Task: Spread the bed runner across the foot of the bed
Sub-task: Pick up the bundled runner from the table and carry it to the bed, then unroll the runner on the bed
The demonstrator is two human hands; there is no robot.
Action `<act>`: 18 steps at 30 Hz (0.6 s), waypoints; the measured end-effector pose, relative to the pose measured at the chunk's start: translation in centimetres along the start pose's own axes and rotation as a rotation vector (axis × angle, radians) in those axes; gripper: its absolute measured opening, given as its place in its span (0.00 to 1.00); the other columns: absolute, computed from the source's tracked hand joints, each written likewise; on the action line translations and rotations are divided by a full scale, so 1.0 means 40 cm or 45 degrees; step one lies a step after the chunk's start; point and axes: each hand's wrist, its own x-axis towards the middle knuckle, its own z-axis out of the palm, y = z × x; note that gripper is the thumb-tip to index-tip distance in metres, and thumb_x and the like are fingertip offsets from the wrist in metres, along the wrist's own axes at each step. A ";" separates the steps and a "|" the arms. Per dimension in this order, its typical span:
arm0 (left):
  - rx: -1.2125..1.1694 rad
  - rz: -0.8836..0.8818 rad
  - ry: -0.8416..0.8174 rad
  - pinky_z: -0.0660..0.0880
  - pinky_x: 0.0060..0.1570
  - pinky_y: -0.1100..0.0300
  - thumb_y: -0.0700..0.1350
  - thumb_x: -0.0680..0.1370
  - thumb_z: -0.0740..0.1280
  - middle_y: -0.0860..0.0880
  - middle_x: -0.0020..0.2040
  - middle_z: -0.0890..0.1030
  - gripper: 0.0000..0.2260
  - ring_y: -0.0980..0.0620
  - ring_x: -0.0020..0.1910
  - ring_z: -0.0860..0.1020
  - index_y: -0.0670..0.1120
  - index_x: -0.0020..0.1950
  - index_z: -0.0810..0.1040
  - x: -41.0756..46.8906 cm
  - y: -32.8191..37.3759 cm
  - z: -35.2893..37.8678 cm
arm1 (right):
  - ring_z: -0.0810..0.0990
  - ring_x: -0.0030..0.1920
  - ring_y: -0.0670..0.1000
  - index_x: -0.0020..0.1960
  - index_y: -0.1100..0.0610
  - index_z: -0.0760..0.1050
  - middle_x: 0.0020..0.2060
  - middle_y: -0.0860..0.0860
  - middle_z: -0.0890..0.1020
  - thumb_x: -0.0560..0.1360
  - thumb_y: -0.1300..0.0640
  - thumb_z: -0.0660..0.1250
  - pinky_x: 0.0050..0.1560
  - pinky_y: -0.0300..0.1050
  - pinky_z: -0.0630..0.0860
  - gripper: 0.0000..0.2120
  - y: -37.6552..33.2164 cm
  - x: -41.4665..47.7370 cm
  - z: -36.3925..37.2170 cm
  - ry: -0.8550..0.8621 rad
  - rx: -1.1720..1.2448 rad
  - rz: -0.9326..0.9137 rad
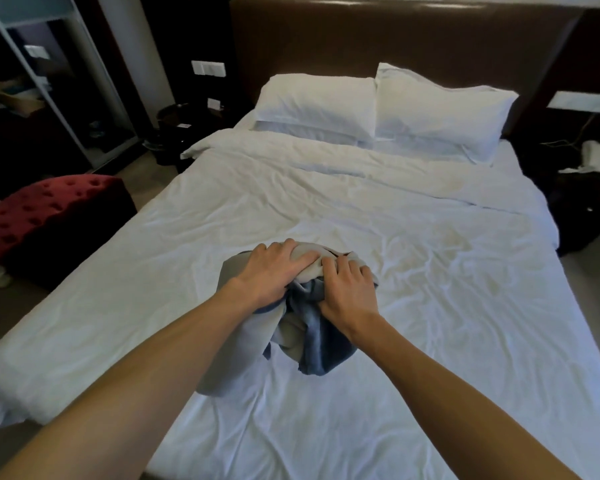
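— What's there, starting from the bed (430, 306)?

— The bed fills the room, made up in a wrinkled white duvet (326, 209). Two pillows (378, 105) lie at its head, against the dark headboard (395, 39). A red stool (45, 209) stands off the bed's left side and a dark nightstand (579, 202) off its right.

— And the runner?

— The runner (302, 327) sits bunched in a grey-and-blue heap on the bed, about midway between its sides and towards the foot, where the person stands. None of it is laid out yet.

— The hands?

— Both are on the heap. The left hand (271, 275) lies over its top with fingers curled into the pale fabric. The right hand (347, 285) is just beside it, clenched on a fold. They almost touch.

— So what would make this go well?

— I'd say find the two ends before pulling anything. Holding it in the middle like that, a tug would only drag the knot about. Better to shake it loose, take one short edge in each hand, then draw the hands apart toward the bed's two sides. Keep it low so the duvet doesn't ruck up underneath, and lay it square to the foot edge.
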 end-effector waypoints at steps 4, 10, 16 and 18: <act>-0.023 0.055 -0.053 0.68 0.51 0.49 0.45 0.73 0.65 0.44 0.63 0.67 0.31 0.43 0.55 0.72 0.58 0.73 0.56 0.076 -0.041 0.056 | 0.75 0.37 0.59 0.50 0.59 0.72 0.39 0.55 0.77 0.61 0.53 0.72 0.38 0.53 0.72 0.20 0.014 0.051 0.056 -0.057 -0.019 0.048; -0.093 0.165 -0.135 0.68 0.51 0.49 0.46 0.73 0.64 0.44 0.64 0.67 0.31 0.42 0.55 0.72 0.59 0.74 0.55 0.146 -0.068 0.190 | 0.74 0.36 0.58 0.50 0.59 0.71 0.38 0.56 0.77 0.59 0.56 0.72 0.37 0.52 0.71 0.21 0.018 0.063 0.175 -0.201 -0.077 0.166; -0.185 0.279 -0.228 0.67 0.57 0.48 0.46 0.74 0.65 0.45 0.66 0.65 0.32 0.43 0.61 0.69 0.59 0.74 0.53 0.197 -0.082 0.361 | 0.74 0.34 0.57 0.51 0.59 0.73 0.37 0.55 0.77 0.59 0.55 0.73 0.34 0.51 0.72 0.23 0.026 0.049 0.321 -0.288 -0.097 0.234; -0.185 0.317 -0.242 0.66 0.58 0.48 0.47 0.73 0.65 0.45 0.67 0.64 0.33 0.43 0.61 0.69 0.60 0.74 0.52 0.214 -0.078 0.417 | 0.74 0.34 0.57 0.52 0.59 0.73 0.37 0.56 0.77 0.61 0.55 0.73 0.34 0.51 0.72 0.22 0.036 0.040 0.369 -0.309 -0.111 0.256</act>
